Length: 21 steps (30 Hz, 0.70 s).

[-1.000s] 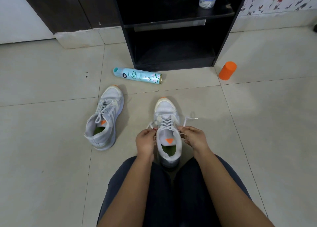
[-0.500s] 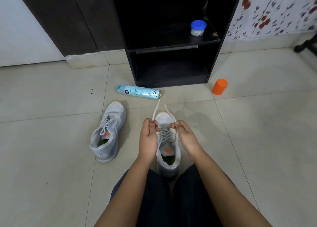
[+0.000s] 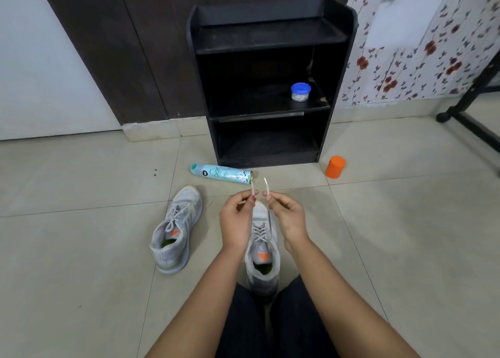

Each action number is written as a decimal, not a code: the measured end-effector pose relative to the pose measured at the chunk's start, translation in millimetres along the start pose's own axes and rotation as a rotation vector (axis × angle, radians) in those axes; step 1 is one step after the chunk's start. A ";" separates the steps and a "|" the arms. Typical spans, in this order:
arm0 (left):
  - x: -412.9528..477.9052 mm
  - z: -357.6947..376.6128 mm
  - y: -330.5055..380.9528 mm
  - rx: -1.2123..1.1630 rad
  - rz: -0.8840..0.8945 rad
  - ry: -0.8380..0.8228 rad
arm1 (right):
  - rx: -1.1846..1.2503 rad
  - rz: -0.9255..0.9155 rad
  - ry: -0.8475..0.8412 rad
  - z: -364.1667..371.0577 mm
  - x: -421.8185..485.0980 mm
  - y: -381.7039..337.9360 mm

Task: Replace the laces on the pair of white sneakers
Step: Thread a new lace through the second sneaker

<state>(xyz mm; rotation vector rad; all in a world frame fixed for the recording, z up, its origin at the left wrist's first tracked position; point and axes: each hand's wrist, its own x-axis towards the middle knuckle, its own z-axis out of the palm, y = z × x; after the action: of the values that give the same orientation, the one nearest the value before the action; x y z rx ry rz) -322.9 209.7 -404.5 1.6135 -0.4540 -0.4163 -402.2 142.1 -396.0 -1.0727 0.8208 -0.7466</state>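
Left hand [image 3: 236,217] and right hand [image 3: 288,217] are at frame centre, close together but not touching. Each pinches one end of the lace [image 3: 269,222] between thumb and fingers, with the other fingers loosely curled. Left end [image 3: 252,188] and right end [image 3: 266,186] stick up above the fingertips, side by side and about level.

Both hands are raised over the toe of the sneaker [image 3: 262,252], which stands on the floor [image 3: 81,249] between the person's knees, toe pointing up-frame. The lace drops from the right hand to the crossed rows on the sneaker. The strand on the left side is hidden behind the left hand.

The second sneaker [image 3: 176,230] sits left of centre, laced, apart from the hands.

Step, as a guess: evening the two ends on a sneaker that is already threaded. Can't tell whether this lace is the old one or the new one, or whether the top eyelets are filled.

Next move calls for keeping both ends taut and equal, then crossing them for a knot, or feeding any eyelets that remain.

A spray can [image 3: 221,172] lies above centre, an orange cup [image 3: 335,167] is to the right, and a jar [image 3: 301,92] sits on the black shelf [image 3: 270,37].
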 end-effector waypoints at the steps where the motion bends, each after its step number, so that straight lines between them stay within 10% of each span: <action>1: -2.2 0.5 2.6 -0.012 -0.011 0.011 | 0.025 0.002 0.018 0.8 -1.9 0.1; 21: -9.5 3.3 18.9 0.071 0.031 -0.044 | 0.179 0.033 -0.021 0.9 -19.7 -5.8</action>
<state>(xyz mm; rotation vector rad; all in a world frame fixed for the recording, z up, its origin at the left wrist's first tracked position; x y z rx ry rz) -333.7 210.4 -385.9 1.6660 -0.5313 -0.4167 -411.9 157.3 -386.3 -0.9034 0.7374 -0.7643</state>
